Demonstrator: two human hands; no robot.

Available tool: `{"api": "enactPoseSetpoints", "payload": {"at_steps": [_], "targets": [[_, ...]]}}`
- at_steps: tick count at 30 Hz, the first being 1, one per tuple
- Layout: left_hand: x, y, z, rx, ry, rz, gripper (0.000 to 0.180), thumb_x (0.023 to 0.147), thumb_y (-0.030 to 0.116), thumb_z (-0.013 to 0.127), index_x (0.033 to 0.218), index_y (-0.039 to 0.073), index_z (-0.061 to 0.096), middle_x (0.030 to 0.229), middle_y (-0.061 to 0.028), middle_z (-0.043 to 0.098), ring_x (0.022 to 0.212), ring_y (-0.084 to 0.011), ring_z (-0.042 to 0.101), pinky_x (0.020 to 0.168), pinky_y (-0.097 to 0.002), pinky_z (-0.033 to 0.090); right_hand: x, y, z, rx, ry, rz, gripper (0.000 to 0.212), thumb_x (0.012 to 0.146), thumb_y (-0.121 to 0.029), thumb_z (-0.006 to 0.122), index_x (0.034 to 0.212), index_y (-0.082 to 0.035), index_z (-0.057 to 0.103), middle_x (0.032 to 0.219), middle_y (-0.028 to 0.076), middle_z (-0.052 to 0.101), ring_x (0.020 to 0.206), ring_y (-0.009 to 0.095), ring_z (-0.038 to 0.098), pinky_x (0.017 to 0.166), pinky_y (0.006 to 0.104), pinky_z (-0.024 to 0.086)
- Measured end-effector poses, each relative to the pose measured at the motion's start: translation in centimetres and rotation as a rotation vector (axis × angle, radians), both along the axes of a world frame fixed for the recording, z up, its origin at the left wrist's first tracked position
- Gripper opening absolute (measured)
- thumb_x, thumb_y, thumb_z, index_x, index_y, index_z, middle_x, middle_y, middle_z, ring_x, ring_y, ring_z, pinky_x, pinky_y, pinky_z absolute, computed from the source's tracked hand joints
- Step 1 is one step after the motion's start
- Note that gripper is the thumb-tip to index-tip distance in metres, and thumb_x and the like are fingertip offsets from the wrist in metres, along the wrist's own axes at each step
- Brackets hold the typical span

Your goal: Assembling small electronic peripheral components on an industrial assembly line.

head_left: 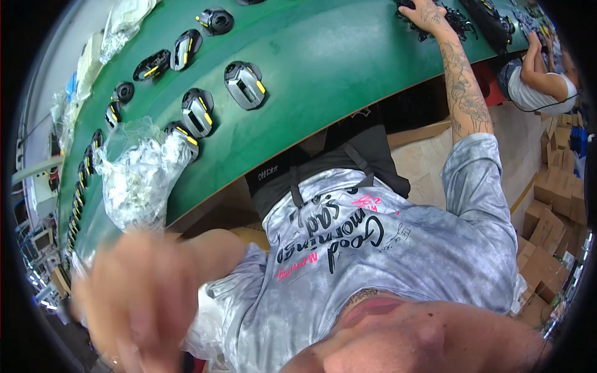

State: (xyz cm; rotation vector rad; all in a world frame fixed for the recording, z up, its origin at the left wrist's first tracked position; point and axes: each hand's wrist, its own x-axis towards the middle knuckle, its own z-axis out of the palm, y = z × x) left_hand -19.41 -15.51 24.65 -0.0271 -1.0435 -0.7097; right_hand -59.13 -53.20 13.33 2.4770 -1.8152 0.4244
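Observation:
My left hand is a large blur at the lower left, raised close in front of my body. Its fingers are smeared by motion, and I cannot see whether they hold anything. Just beyond it, on the green table, lies a crumpled clear plastic bag with whitish pieces inside. My right arm stretches far up to the right. There my right hand is closed over small black parts at the edge of a loose pile; the frame edge cuts off some of the fingers.
Grey-and-black plastic housings with yellow strips stand across the table, with a long row curving down its left side. A larger black piece lies beyond the pile. Another person works at the far right, near stacked cardboard boxes.

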Motion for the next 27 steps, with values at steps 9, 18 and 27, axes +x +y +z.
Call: {"api": "enactPoseSetpoints", "payload": {"at_steps": [9,18,27], "targets": [[-2.6,-4.3,-15.7,0.829,-1.126,0.983,0.004,0.093,0.001,0.069,0.096,-0.002,0.071,0.086,-0.0094,0.067,0.072,-0.0183,0.064,0.063,-0.0311,0.051,4.1,5.3,-5.7,-0.078,-0.579,0.208,0.041,0.088,-0.018,0.074,0.125,-0.005,0.065,0.114,0.014,0.072,0.109,0.026,0.069,0.094,0.0403,0.056],[-8.7,-27.2,-15.9,0.648,-1.175,0.924,0.056,0.087,0.02,0.074,0.131,-0.011,0.056,0.128,-0.0305,0.057,0.122,-0.0465,0.055,0.107,-0.0497,0.046,15.0,-0.1,-9.4,-0.099,-0.511,0.139,0.039,0.091,-0.025,0.071,0.124,-0.007,0.061,0.112,0.014,0.071,0.106,0.033,0.067,0.095,0.0446,0.054],[-7.8,-44.6,-16.2,1.229,-1.534,0.995,0.104,0.083,0.043,0.079,0.157,-0.003,0.024,0.147,-0.0361,0.048,0.143,-0.053,0.04,0.119,-0.0617,0.031,15.4,0.5,-7.9,0.081,-0.734,0.046,0.023,0.092,-0.024,0.064,0.109,-0.008,0.066,0.08,0.011,0.072,0.082,0.034,0.071,0.078,0.0471,0.055]]}}
